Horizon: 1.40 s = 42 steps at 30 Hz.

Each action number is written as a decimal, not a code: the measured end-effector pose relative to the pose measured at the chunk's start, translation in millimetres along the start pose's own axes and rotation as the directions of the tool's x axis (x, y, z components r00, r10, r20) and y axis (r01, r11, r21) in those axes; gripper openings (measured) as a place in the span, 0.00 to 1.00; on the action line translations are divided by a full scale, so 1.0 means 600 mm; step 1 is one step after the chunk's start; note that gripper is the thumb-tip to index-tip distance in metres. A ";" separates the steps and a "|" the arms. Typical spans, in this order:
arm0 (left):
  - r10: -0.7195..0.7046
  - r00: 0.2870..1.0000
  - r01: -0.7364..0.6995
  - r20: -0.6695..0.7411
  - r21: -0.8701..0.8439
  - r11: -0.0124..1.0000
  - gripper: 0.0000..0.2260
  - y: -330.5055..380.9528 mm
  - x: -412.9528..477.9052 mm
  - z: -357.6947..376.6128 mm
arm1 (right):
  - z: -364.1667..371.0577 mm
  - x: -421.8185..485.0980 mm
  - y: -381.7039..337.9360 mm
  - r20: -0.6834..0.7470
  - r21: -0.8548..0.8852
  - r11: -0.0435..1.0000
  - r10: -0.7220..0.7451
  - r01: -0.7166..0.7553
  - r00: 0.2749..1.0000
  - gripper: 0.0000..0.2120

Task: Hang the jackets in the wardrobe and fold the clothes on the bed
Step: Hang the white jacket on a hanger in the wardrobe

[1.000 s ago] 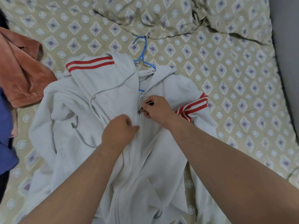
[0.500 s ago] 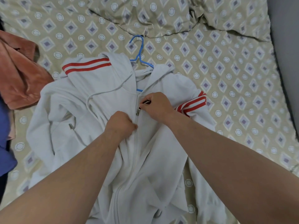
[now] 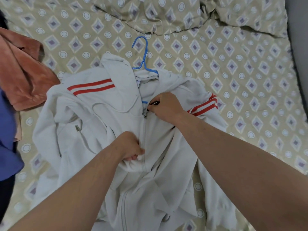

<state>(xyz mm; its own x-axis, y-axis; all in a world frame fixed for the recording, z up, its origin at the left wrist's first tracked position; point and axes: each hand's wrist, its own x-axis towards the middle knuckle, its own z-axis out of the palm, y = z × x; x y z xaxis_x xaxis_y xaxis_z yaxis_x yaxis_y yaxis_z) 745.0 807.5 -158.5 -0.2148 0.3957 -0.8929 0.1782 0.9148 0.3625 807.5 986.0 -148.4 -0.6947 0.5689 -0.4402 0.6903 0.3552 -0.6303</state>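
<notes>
Lighting: even, soft, moderately bright indoor light; source not in view; no glare. Shadows: faint and diffuse, in the folds of the white jacket [image 3: 93, 104] and under the crumpled bedding [image 3: 166, 14] at top. Exposure: jacket near white, creases kept. Focus: centre sharp; black zip pull [image 3: 154, 103] at the right hand [image 3: 166, 105] carries lettering too small to read. Distortion: wide-angle bowing, bedsheet [image 3: 250, 72] pattern curving toward the edges, forearms enlarged at bottom. Left edge: blue cloth [image 3: 8, 139] soft, slightly smeared.
</notes>
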 end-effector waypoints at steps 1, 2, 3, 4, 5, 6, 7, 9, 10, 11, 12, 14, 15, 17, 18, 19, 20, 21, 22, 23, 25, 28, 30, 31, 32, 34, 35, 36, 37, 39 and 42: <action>0.006 1.000 -0.006 -0.009 -0.022 1.000 0.15 -0.003 -0.001 0.001 | -0.001 -0.003 -0.002 0.007 0.050 0.999 0.014 -0.014 1.000 0.03; 0.015 1.000 -0.015 -0.013 -0.045 0.999 0.15 -0.006 -0.003 0.003 | 0.000 -0.008 -0.003 0.001 0.108 0.994 0.027 -0.027 1.000 0.05; 0.030 0.999 -0.031 -0.012 -0.073 0.997 0.15 -0.008 -0.006 0.004 | 0.001 -0.016 -0.003 -0.023 0.152 0.988 0.022 -0.018 0.999 0.07; 0.050 0.999 -0.051 -0.013 -0.115 0.992 0.15 -0.009 -0.009 0.002 | 0.005 -0.025 -0.001 -0.050 0.160 0.987 -0.005 0.013 0.999 0.08; 0.072 0.997 -0.076 -0.031 -0.168 0.983 0.16 -0.010 -0.012 -0.005 | 0.012 -0.036 0.002 -0.057 0.142 0.989 -0.043 0.050 0.997 0.07; 0.098 0.992 -0.113 -0.080 -0.216 0.970 0.16 -0.009 -0.014 -0.016 | 0.020 -0.050 0.007 -0.034 0.108 0.991 -0.070 0.074 0.997 0.05; 0.131 0.978 -0.167 -0.163 -0.231 0.959 0.16 -0.006 -0.014 -0.031 | 0.028 -0.065 0.011 0.012 0.066 0.994 -0.087 0.086 0.996 0.03; 0.215 0.917 -0.277 -0.337 -0.147 0.950 0.17 0.003 -0.015 -0.067 | 0.042 -0.091 0.019 0.113 -0.061 0.988 -0.136 0.144 0.984 0.08; 0.262 0.883 -0.313 -0.391 -0.072 0.947 0.17 0.010 -0.017 -0.086 | 0.046 -0.098 0.023 0.162 -0.123 0.975 -0.166 0.186 0.973 0.12; 0.308 0.854 -0.340 -0.420 -0.001 0.940 0.17 0.018 -0.018 -0.103 | 0.048 -0.103 0.025 0.206 -0.163 0.961 -0.188 0.223 0.960 0.14; 0.347 0.829 -0.358 -0.439 0.060 0.932 0.16 0.026 -0.017 -0.119 | 0.045 -0.104 0.023 0.239 -0.173 0.953 -0.205 0.249 0.949 0.15; 0.420 0.763 -0.379 -0.491 0.187 0.906 0.14 0.047 -0.015 -0.150 | 0.026 -0.095 0.011 0.224 -0.154 0.952 -0.226 0.263 0.948 0.14; 0.460 0.713 -0.387 -0.529 0.251 0.888 0.11 0.058 -0.015 -0.164 | 0.012 -0.086 0.004 0.158 -0.157 0.953 -0.235 0.259 0.959 0.13; 0.525 0.591 -0.371 -0.612 0.372 0.851 0.08 0.076 -0.007 -0.193 | -0.023 -0.056 -0.006 -0.087 -0.200 0.947 -0.271 0.250 0.959 0.11; 0.527 0.558 -0.324 -0.641 0.417 0.849 0.13 0.083 -0.001 -0.207 | -0.042 -0.037 -0.009 -0.223 -0.207 0.949 -0.283 0.239 0.933 0.11; 0.502 0.568 -0.260 -0.652 0.436 0.861 0.19 0.088 0.006 -0.221 | -0.062 -0.015 -0.009 -0.338 -0.189 0.957 -0.274 0.221 0.900 0.11; 0.461 0.604 -0.197 -0.651 0.438 0.877 0.22 0.092 0.012 -0.232 | -0.080 0.008 -0.006 -0.410 -0.160 0.969 -0.237 0.186 0.881 0.11; 0.421 0.650 -0.144 -0.633 0.442 0.885 0.24 0.094 0.018 -0.240 | -0.096 0.032 -0.001 -0.430 -0.144 0.981 -0.178 0.127 0.885 0.13; 0.391 0.694 -0.100 -0.605 0.456 0.884 0.25 0.095 0.024 -0.246 | -0.107 0.052 0.007 -0.395 -0.164 0.985 -0.109 0.047 0.912 0.17; 0.372 0.723 -0.066 -0.582 0.478 0.876 0.25 0.095 0.031 -0.249 | -0.115 0.069 0.015 -0.322 -0.230 0.973 -0.046 -0.031 0.946 0.20; 0.348 0.751 -0.017 -0.561 0.510 0.860 0.28 0.097 0.040 -0.255 | -0.117 0.087 0.025 -0.161 -0.347 0.933 0.039 -0.093 0.986 0.25; 0.275 0.802 -0.025 -0.531 0.429 0.903 0.40 0.103 0.044 -0.274 | -0.119 0.095 0.015 0.004 -0.217 0.970 0.110 -0.106 0.994 0.24; 0.214 0.847 -0.053 -0.487 0.323 0.945 0.44 0.108 0.040 -0.288 | -0.126 0.087 0.010 0.081 -0.112 0.988 0.117 -0.108 0.990 0.16; 0.203 0.862 -0.055 -0.464 0.313 0.948 0.44 0.109 0.040 -0.294 | -0.131 0.080 0.008 0.127 -0.122 0.987 0.119 -0.103 0.985 0.12; 0.203 0.881 -0.047 -0.428 0.346 0.937 0.45 0.108 0.040 -0.299 | -0.136 0.070 0.007 0.172 -0.162 0.983 0.119 -0.091 0.978 0.11; 0.209 0.912 -0.030 -0.352 0.450 0.892 0.40 0.107 0.035 -0.303 | -0.141 0.054 0.001 0.237 -0.264 0.963 0.119 -0.054 0.964 0.13; 0.217 0.917 -0.035 -0.335 0.474 0.880 0.34 0.107 0.031 -0.302 | -0.139 0.048 -0.003 0.253 -0.319 0.947 0.115 -0.029 0.961 0.14; 0.235 0.918 -0.062 -0.320 0.470 0.880 0.26 0.107 0.028 -0.299 | -0.136 0.042 -0.009 0.270 -0.369 0.930 0.111 -0.004 0.957 0.15; 0.265 0.915 -0.107 -0.306 0.448 0.887 0.18 0.105 0.025 -0.296 | -0.133 0.038 -0.014 0.289 -0.402 0.915 0.103 0.023 0.952 0.15; 0.341 0.894 -0.220 -0.292 0.376 0.900 0.11 0.095 0.015 -0.282 | -0.129 0.027 -0.024 0.324 -0.376 0.925 0.076 0.055 0.943 0.14; 0.395 0.856 -0.339 -0.334 0.214 0.916 0.12 0.086 -0.015 -0.266 | -0.135 0.000 -0.050 0.288 -0.028 0.997 0.078 -0.073 0.954 0.13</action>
<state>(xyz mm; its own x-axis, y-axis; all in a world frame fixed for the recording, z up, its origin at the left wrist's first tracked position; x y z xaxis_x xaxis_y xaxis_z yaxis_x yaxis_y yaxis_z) 603.0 863.9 -88.9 -0.4341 0.7272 -0.5317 0.4418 0.6862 0.5779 803.2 1035.5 -77.9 -0.6678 0.3567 -0.6534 0.7443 0.3332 -0.5788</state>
